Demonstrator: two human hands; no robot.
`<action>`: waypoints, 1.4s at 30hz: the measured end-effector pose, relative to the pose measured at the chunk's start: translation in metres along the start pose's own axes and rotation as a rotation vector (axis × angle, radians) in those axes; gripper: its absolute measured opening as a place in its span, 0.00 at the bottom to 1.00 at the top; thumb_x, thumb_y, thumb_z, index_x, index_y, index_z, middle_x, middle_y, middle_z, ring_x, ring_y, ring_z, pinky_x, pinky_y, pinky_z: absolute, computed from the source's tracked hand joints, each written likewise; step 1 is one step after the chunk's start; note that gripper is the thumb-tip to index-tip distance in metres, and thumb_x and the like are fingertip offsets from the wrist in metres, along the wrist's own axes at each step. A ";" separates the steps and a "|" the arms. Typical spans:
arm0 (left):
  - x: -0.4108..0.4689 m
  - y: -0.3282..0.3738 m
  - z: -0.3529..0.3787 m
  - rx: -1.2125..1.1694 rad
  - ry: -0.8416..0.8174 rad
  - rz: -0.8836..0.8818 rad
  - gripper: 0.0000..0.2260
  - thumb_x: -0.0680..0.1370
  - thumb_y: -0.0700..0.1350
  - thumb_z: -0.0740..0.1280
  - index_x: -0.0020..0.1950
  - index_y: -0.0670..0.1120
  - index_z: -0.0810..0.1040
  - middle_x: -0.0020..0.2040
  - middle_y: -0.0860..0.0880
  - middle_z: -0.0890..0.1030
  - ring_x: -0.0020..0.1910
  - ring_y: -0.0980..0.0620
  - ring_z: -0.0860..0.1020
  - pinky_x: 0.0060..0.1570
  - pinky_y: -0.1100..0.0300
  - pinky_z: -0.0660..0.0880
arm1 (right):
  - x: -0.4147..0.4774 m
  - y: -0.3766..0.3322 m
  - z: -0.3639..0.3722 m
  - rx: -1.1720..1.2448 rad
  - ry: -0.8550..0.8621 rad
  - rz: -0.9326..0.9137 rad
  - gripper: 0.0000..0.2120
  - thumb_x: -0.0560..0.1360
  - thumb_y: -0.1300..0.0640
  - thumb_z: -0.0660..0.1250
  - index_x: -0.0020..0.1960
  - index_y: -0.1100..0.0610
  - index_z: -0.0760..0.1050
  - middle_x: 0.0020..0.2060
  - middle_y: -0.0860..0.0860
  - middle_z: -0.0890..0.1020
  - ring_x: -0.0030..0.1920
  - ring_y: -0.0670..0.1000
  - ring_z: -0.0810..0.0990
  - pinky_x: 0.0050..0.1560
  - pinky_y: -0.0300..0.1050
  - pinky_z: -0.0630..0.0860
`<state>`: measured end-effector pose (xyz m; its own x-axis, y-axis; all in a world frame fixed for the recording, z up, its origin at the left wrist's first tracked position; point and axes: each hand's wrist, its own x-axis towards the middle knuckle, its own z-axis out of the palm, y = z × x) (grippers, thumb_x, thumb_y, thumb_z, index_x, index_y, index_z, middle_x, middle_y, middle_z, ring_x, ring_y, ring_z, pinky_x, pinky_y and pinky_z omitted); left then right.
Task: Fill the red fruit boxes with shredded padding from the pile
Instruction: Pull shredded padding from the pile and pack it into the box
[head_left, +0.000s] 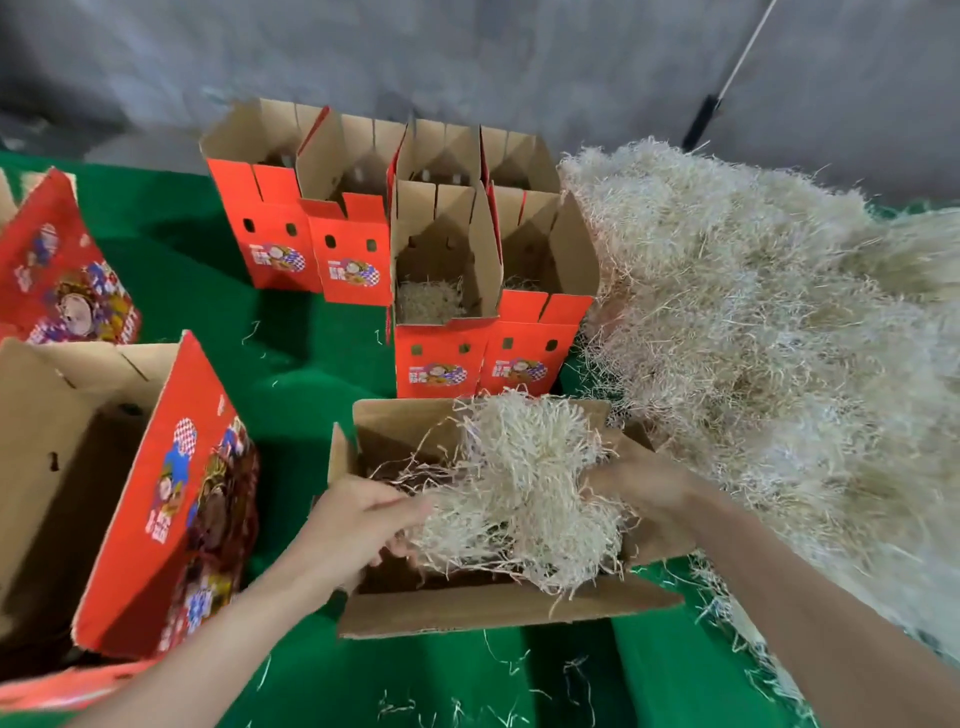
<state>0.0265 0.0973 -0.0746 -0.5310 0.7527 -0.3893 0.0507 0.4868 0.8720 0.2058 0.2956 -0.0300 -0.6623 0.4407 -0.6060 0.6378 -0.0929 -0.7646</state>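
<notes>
My left hand and right hand grip a padding wad over the near box; one far box has a thin layer, most other boxes look unfilled.

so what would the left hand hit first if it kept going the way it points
The clump of shredded padding that the left hand holds; past it, probably the right hand, though depth is unclear.

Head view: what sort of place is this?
Likely a fruit-packing work area: open red fruit boxes stand on green matting beside a pile of shredded padding, with a bare grey wall behind.
</notes>
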 end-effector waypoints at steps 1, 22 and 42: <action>0.002 -0.002 -0.002 0.053 0.053 0.086 0.10 0.70 0.52 0.72 0.35 0.46 0.84 0.29 0.55 0.81 0.43 0.52 0.81 0.46 0.55 0.74 | 0.000 -0.001 0.000 -0.002 -0.011 0.031 0.35 0.74 0.66 0.64 0.74 0.49 0.51 0.48 0.40 0.71 0.43 0.41 0.73 0.61 0.47 0.70; 0.019 0.025 0.028 -0.774 -0.047 -0.291 0.09 0.75 0.34 0.64 0.54 0.34 0.74 0.39 0.45 0.85 0.32 0.50 0.83 0.26 0.63 0.76 | 0.011 0.023 -0.015 0.298 0.015 -0.141 0.19 0.71 0.68 0.62 0.58 0.51 0.68 0.41 0.42 0.76 0.33 0.34 0.76 0.39 0.30 0.73; 0.006 0.023 0.031 -0.434 -0.207 -0.207 0.30 0.54 0.41 0.78 0.52 0.52 0.71 0.45 0.58 0.83 0.56 0.62 0.75 0.53 0.61 0.66 | 0.002 0.013 0.006 0.249 -0.057 -0.195 0.23 0.67 0.69 0.67 0.58 0.53 0.71 0.45 0.47 0.84 0.45 0.45 0.83 0.42 0.37 0.79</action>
<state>0.0512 0.1268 -0.0656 -0.3122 0.7531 -0.5791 -0.4164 0.4394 0.7959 0.2103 0.2901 -0.0420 -0.7879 0.4216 -0.4489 0.3855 -0.2308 -0.8934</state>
